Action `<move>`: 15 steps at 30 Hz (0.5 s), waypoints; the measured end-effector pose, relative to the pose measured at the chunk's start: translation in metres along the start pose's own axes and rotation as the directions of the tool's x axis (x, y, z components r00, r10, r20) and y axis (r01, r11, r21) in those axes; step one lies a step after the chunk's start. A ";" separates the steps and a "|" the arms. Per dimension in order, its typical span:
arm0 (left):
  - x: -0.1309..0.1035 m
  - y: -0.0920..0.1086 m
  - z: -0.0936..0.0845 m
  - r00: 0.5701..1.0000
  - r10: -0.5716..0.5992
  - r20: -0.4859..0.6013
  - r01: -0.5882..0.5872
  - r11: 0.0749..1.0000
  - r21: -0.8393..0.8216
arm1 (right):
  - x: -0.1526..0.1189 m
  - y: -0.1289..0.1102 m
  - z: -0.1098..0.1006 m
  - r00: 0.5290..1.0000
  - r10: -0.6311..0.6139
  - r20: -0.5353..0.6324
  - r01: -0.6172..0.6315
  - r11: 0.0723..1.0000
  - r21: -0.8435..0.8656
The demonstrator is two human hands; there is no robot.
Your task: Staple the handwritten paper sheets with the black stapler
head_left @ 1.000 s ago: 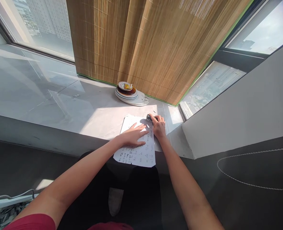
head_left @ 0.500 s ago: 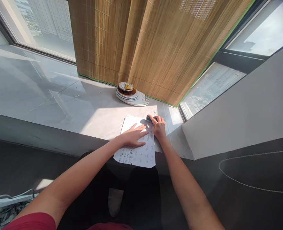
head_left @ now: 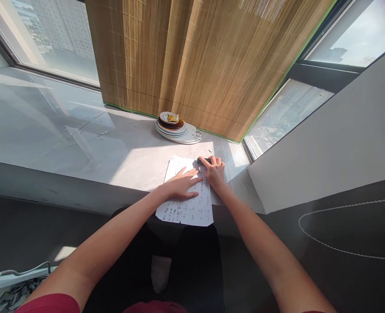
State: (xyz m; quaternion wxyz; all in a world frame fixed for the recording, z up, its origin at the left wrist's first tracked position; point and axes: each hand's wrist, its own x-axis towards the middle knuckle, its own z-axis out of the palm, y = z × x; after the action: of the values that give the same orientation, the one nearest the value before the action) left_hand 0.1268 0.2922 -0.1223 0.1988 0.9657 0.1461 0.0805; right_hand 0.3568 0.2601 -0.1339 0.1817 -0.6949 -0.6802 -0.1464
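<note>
A white sheet of paper [head_left: 195,211] with rows of dark handwriting lies on the pale window ledge, its lower part reaching past the front edge. My left hand [head_left: 183,184] rests flat on the paper's middle, fingers spread. At the sheet's upper right corner, my right hand [head_left: 216,170] is closed on a small black object [head_left: 200,161]. Its dark end sticks out left of the fingers, over the paper. The fingers cover the rest, so its kind cannot be made out.
Behind the paper, a stack of plates [head_left: 171,130] with a small yellow packet [head_left: 173,118] on top stands on the ledge [head_left: 140,163]. A bamboo blind [head_left: 195,56] hangs behind it. To the right are a wall [head_left: 326,143] and a looped cord [head_left: 319,241].
My right hand and the black object have shifted slightly, the object now lying flatter and further left. My left hand stays on the paper. The whole view has tilted a little.
</note>
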 end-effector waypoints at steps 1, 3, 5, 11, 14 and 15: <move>0.000 -0.001 0.000 1.000 0.000 0.002 0.000 1.000 0.005 | -0.001 0.000 0.000 1.000 0.012 -0.008 -0.012 1.000 0.011; 0.000 -0.001 0.001 1.000 -0.002 0.010 0.001 1.000 0.012 | -0.002 0.002 0.001 0.997 0.063 -0.033 -0.062 0.998 0.029; 0.000 -0.002 0.001 1.000 -0.008 0.022 0.008 1.000 0.014 | -0.004 0.005 0.002 0.986 0.150 -0.070 -0.147 0.988 0.036; 0.003 -0.007 -0.001 0.999 -0.019 0.045 0.022 0.997 -0.071 | -0.003 0.008 0.009 0.920 0.376 -0.110 -0.367 0.926 0.094; 0.009 -0.013 -0.007 0.996 -0.075 0.039 0.082 0.965 -0.248 | -0.001 0.005 0.009 0.902 0.425 -0.079 -0.422 0.905 0.048; 0.011 -0.015 -0.009 0.996 -0.089 0.029 0.094 0.943 -0.320 | 0.000 0.003 0.009 0.898 0.436 -0.065 -0.435 0.900 0.024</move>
State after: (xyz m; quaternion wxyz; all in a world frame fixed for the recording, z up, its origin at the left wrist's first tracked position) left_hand 0.1320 0.3119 -0.1193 0.3576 0.9133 0.1744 0.0870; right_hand 0.3594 0.2640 -0.1422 0.2362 -0.8231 -0.5017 -0.1227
